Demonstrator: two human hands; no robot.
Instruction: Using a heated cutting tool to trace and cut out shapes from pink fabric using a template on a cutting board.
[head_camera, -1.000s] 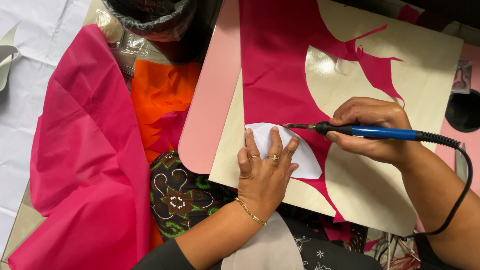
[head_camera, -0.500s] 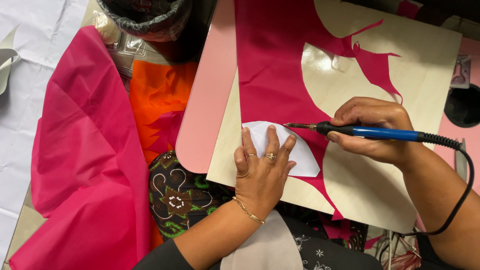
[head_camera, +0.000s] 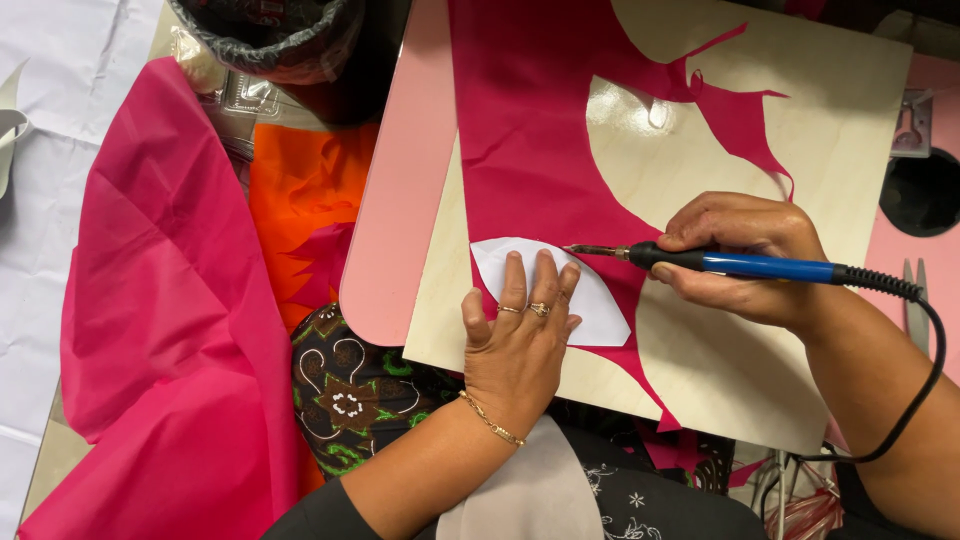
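A large crumpled sheet of pink fabric (head_camera: 150, 300) lies at the left, partly over white paper (head_camera: 60, 60). Beside it sits orange fabric (head_camera: 310, 190) (its lower edge is cut in jagged points). A dark lined bin (head_camera: 270, 35) stands at the top, and scissors (head_camera: 918, 300) lie on the pink bench (head_camera: 400, 200) at the right edge.

What is hidden or cut off

The left hand (head_camera: 517, 345) covers part of the white paper shape (head_camera: 560, 290). The right hand (head_camera: 745, 258) hides the middle of the blue tool (head_camera: 760, 265). The pink cloth (head_camera: 160, 320) and wooden board (head_camera: 800, 150) run past the picture's edges. The scissors (head_camera: 917, 300) barely show.
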